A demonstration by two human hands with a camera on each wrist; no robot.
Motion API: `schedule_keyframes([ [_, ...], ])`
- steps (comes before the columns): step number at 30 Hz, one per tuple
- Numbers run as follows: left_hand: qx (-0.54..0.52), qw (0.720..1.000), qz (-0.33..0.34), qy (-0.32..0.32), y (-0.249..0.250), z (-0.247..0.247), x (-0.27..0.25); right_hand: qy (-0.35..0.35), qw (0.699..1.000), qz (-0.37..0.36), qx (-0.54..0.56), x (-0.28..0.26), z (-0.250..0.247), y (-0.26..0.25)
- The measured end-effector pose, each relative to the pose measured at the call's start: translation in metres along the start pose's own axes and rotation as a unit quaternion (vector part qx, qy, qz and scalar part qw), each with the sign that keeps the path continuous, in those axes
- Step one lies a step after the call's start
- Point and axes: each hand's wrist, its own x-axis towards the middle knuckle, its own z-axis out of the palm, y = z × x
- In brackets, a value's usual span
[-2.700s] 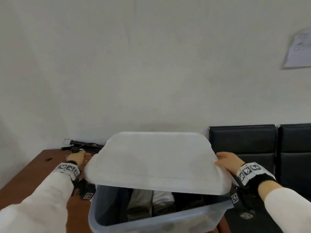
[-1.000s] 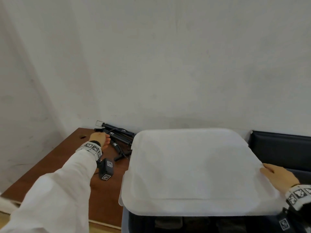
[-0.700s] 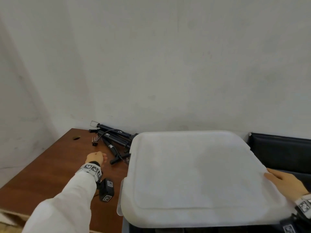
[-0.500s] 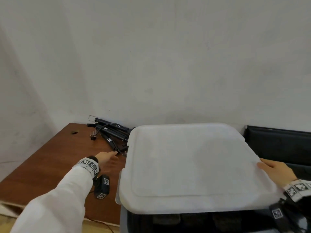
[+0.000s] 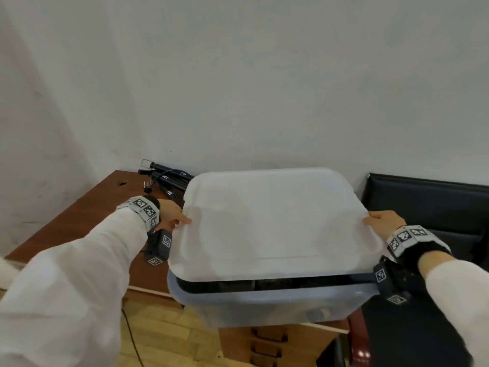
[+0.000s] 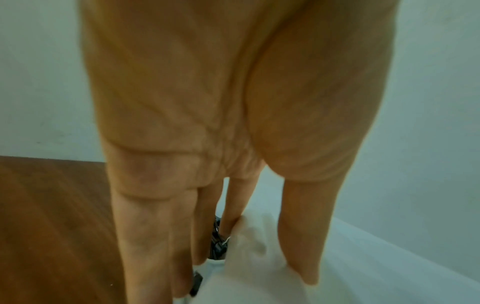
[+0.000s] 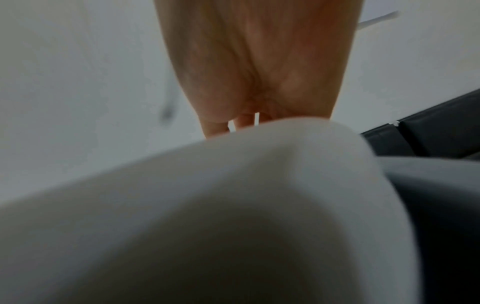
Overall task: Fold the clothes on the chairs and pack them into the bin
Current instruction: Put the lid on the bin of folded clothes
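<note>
A white translucent lid [image 5: 270, 223] lies tilted over the grey plastic bin [image 5: 264, 300], its near edge raised off the rim. Dark folded clothes [image 5: 238, 283] show through that gap. My left hand [image 5: 176, 217] holds the lid's left edge. In the left wrist view its thumb [image 6: 298, 236] lies on top of the lid [image 6: 350, 267] and the fingers [image 6: 155, 236] reach down beside the edge. My right hand [image 5: 381, 221] grips the lid's right edge. In the right wrist view the lid [image 7: 207, 205] hides those fingers.
The bin stands at the end of a brown wooden table [image 5: 79, 221]. Black folded rods with a cable [image 5: 169, 181] lie at the table's back by the white wall. Black padded chairs [image 5: 423, 205] stand to the right. Wooden floor [image 5: 164, 337] shows below.
My left hand left the tabletop, came back to the lid's left edge and took hold of it. The right hand kept its hold and the lid came down closer to the bin.
</note>
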Motion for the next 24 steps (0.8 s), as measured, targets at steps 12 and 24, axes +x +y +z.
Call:
schedule_keyframes([
  [12, 0.02, 0.997, -0.053, 0.051, -0.009, 0.032, -0.023, -0.01, 1.0, -0.008, 0.004, -0.009, -0.011, 0.024],
  [24, -0.022, 0.996, -0.044, 0.069, -0.015, 0.034, -0.005, -0.069, 0.996, 0.046, 0.041, 0.018, 0.005, 0.052],
])
